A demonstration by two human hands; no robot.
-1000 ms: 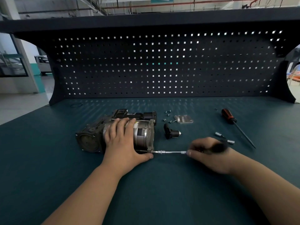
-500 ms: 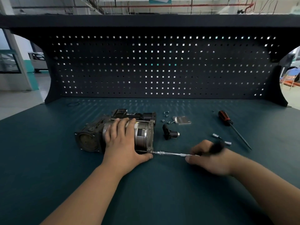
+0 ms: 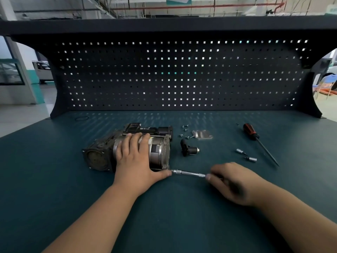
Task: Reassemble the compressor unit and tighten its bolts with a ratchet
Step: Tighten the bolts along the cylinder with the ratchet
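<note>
The compressor unit (image 3: 159, 148) lies on its side at the middle of the bench (image 3: 54, 179). The left hand (image 3: 135, 161) presses on its housing, fingers spread flat and thumb stretched toward the lower right corner. The right hand (image 3: 233, 181), blurred, has its fingers curled round the ratchet (image 3: 189, 173), whose shaft runs level to a bolt at that corner. I'd call this the tightening step. The next swing wants the socket seated square and the unit held firm. Loose bolts (image 3: 185, 131) and a cover plate (image 3: 202, 134) behind suggest more assembly waits.
</note>
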